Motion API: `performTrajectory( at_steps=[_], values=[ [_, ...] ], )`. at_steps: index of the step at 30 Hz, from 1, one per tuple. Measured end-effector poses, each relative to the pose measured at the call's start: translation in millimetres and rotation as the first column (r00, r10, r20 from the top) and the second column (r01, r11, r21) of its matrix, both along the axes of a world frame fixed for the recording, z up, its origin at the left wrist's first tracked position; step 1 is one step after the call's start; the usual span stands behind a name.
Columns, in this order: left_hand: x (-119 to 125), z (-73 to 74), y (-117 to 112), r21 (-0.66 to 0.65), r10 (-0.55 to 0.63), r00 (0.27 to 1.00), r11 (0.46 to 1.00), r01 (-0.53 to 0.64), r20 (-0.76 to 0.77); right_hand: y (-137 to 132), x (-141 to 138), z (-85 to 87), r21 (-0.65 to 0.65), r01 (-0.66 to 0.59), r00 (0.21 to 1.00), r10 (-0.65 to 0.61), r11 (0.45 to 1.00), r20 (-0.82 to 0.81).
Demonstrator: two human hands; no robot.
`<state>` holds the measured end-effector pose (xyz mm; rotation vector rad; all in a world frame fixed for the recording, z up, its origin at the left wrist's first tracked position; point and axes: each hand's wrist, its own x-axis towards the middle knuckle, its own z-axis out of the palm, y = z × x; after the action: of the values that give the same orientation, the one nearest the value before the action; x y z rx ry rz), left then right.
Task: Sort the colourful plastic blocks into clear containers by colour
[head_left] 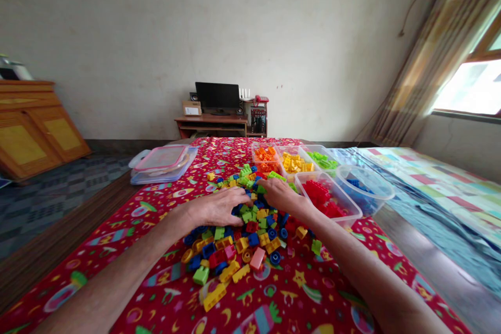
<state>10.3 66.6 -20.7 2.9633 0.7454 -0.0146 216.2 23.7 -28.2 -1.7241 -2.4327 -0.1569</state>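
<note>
A heap of mixed plastic building bricks (252,227), in yellow, blue, green, red and pink, lies on the red patterned tablecloth (164,266). My left hand (223,206) rests on the heap's left side, thumb and fingers apart among the bricks. Across from it, my right hand (282,195) reaches into the upper right part, its fingers bent together; anything between the fingertips is hidden. A long green brick (276,175) shows just beyond the right knuckles. Close by the right wrist is a clear box (348,219) of red bricks (321,198).
Behind stand clear boxes of orange bricks (266,154), yellow bricks (293,163) and green bricks (323,160). Blue bricks (358,186) lie in a round clear tub (385,190) at right. Stacked lids (160,159) are at the left edge. A desk with a monitor (217,96) stands beyond.
</note>
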Motion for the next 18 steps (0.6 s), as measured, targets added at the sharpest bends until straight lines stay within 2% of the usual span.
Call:
performTrajectory(
  at_steps=[3, 7, 11, 15, 18],
  values=[
    [2.1, 0.0, -4.5, 0.009, 0.004, 1.000, 1.000, -0.004, -0.010, 0.7, 0.4, 1.2, 0.010, 0.017, 1.000, -0.017, 1.000, -0.002],
    [5.4, -1.7, -6.2, -0.014, -0.097, 0.995, 0.995, 0.097, 0.032, 1.6, -0.4, 3.3, 0.042, 0.030, 1.000, -0.031, 0.999, 0.004],
    [5.9, -3.5, -2.1, -0.039, -0.125, 0.988, 0.991, 0.128, 0.091, 3.2, -2.9, 6.3, 0.058, 0.019, 1.000, -0.019, 0.998, -0.004],
    [4.0, -2.4, 4.2, -0.057, -0.098, 0.986, 0.993, 0.107, 0.134, 4.5, -2.8, 8.1, 0.058, 0.024, 1.000, -0.022, 0.998, -0.022],
    [2.2, -1.4, 10.2, -0.072, -0.037, 0.984, 0.996, 0.051, 0.176, 5.4, -2.0, 9.7, 0.060, 0.025, 0.995, -0.019, 0.998, -0.096]
  ],
)
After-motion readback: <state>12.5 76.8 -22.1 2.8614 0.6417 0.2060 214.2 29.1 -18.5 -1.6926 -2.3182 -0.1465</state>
